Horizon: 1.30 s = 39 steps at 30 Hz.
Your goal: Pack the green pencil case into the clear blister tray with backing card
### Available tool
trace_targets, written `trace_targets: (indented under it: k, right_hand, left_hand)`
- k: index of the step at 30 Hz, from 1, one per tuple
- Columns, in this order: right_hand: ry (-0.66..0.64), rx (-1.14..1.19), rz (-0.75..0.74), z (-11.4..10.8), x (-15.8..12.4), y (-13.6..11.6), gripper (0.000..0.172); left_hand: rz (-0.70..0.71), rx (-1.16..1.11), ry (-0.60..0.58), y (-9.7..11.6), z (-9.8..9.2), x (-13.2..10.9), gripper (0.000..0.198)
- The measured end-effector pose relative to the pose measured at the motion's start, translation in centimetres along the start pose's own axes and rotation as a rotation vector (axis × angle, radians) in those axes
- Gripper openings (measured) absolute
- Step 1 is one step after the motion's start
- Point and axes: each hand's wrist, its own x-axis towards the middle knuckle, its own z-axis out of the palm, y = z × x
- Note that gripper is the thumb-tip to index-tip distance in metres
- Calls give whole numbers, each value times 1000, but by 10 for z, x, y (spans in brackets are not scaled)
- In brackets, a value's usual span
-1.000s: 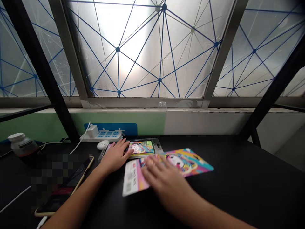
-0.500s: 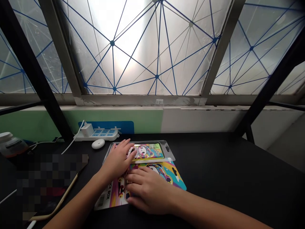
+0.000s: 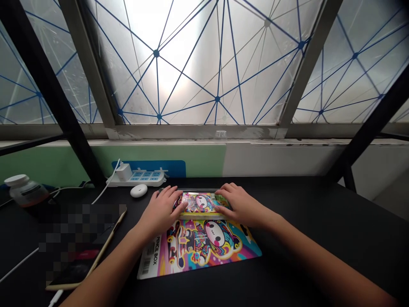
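My left hand and my right hand lie on the two ends of a flat pencil box with a colourful cartoon print, and their fingers curl over its top. A clear plastic shell is around or under the box, partly hidden by the hands. Just below, nearest my wrists, a printed card lies flat on the black desk. It shows a cartoon character on a skateboard, with "PENCIL BOX" and a barcode at its left edge.
A white power strip with a charger and cable stands behind, with a round white device in front. A bottle stands far left. A gold-edged phone lies left, partly pixelated. A window frame runs along the back.
The printed card has swung from a slant to lying square below the box. My right hand has moved off the card onto the box's right end. The view has shifted slightly.
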Motion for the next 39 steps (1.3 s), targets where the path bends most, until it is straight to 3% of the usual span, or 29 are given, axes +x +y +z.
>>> trace_targets:
  k: [5, 11, 16, 21, 26, 29, 32, 39]
  right_hand:
    - [-107, 59, 77, -6, 5, 7, 66]
    - [-124, 86, 122, -7, 13, 17, 63]
    - [20, 3, 111, -2, 9, 9, 59]
    - [210, -69, 12, 5, -2, -9, 49]
    - [361, -132, -80, -8, -4, -18, 28]
    - [372, -186, -158, -26, -12, -27, 20]
    - [357, -194, -254, -31, -33, -42, 17]
    - [281, -94, -330, 14, -87, -65, 18]
  left_hand:
    - [1, -18, 32, 3, 4, 2, 52]
    - [5, -51, 42, 5, 9, 3, 51]
    - [27, -84, 105, 4, -2, 3, 51]
    - [48, -53, 213, -13, -16, 2, 55]
    - [246, -21, 344, -10, -32, -5, 31]
    - [296, 37, 427, 5, -46, -19, 23]
    - [296, 41, 406, 16, -51, -46, 21]
    - [180, -134, 231, 13, -11, -115, 50]
